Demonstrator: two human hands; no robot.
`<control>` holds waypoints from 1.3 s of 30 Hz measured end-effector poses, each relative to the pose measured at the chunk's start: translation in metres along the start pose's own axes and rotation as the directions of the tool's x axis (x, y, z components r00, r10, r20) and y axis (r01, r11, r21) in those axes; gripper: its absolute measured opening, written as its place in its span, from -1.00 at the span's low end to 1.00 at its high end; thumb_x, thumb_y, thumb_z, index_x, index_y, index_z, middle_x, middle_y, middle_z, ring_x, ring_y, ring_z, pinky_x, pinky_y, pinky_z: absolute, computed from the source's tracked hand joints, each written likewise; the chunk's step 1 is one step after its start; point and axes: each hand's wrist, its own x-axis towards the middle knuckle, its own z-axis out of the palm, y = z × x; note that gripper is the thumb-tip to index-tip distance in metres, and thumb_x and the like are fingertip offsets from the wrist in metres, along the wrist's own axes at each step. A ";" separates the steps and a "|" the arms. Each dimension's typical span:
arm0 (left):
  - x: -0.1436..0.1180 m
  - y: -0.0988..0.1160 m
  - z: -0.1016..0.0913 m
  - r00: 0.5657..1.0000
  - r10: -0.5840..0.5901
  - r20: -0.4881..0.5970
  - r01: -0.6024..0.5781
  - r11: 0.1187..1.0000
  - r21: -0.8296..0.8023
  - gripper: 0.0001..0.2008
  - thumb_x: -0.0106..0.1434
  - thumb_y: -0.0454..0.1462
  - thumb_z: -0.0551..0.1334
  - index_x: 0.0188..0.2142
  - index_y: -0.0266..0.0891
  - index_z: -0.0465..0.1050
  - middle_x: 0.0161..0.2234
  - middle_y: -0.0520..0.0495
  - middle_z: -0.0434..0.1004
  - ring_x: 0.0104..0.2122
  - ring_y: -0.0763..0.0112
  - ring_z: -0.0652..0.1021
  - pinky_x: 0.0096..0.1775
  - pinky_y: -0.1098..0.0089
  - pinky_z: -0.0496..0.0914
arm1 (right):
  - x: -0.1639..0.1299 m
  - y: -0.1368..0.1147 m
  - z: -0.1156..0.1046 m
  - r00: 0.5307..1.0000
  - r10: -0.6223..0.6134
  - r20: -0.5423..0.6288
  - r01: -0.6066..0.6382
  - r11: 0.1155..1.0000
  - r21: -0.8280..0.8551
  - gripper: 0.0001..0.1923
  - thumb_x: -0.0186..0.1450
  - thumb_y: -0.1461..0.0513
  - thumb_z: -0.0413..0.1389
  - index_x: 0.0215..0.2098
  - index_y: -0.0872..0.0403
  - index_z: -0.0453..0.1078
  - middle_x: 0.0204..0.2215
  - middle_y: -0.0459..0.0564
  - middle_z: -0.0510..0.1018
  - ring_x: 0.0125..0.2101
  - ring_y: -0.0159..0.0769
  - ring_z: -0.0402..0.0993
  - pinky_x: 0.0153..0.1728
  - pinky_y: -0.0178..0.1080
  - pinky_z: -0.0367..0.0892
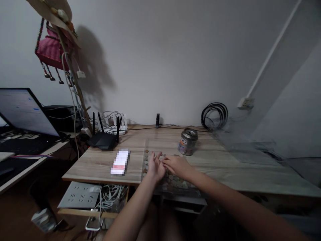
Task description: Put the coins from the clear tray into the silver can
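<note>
Several coins point(145, 157) lie in rows on a clear tray point(173, 190) at the front edge of the wooden table point(215, 167). My left hand point(155, 166) rests over the coins with its fingers spread. My right hand point(177, 165) lies flat on the coins beside it, fingertips touching the left hand. Whether either hand pinches a coin is hidden. A metal can point(188, 141) stands just behind the hands to the right.
A blurred white item point(120, 162) lies left of the tray. A black router point(104, 139) and cables sit at the back left, a cable coil point(214, 115) at the back right. A laptop point(23, 110) stands far left; a power strip point(80, 195) lies on a shelf under the table.
</note>
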 end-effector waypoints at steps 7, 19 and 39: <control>0.002 -0.008 -0.004 0.999 -0.023 -0.043 0.035 0.954 0.296 -0.66 0.16 -0.13 0.11 -0.14 -0.28 0.34 -0.20 -0.19 0.41 -0.23 0.31 0.46 -0.30 0.40 0.31 | 0.020 0.119 -0.065 0.617 0.718 -0.323 -0.755 0.656 0.017 -0.61 0.28 0.13 -0.16 -0.26 0.13 0.45 -0.28 0.22 0.51 -0.27 -0.14 0.42 -0.35 -0.22 0.23; -0.003 0.006 -0.029 0.970 0.171 0.171 -0.199 0.169 0.965 -0.85 -0.18 -0.34 0.32 -0.53 -0.19 0.42 -0.32 -0.13 0.44 -0.04 0.08 0.33 0.07 0.21 0.10 | 0.043 0.144 -0.068 0.550 0.798 -0.246 -0.811 0.581 0.073 -0.65 0.24 0.19 -0.07 -0.15 0.23 0.40 -0.16 0.40 0.40 -0.14 0.07 0.33 -0.30 -0.05 0.20; -0.006 0.007 -0.019 0.931 -0.248 0.268 -0.354 -0.437 0.827 -0.82 -0.23 -0.48 0.23 -0.62 -0.17 0.43 -0.51 -0.06 0.38 -0.51 0.31 0.42 -0.32 0.31 0.35 | -0.034 0.031 0.016 0.859 -0.040 0.511 -0.125 0.950 0.286 -0.76 -0.12 0.42 0.07 -0.47 0.12 0.43 -0.63 -0.20 0.33 -0.59 -0.47 0.20 -0.57 -0.42 0.08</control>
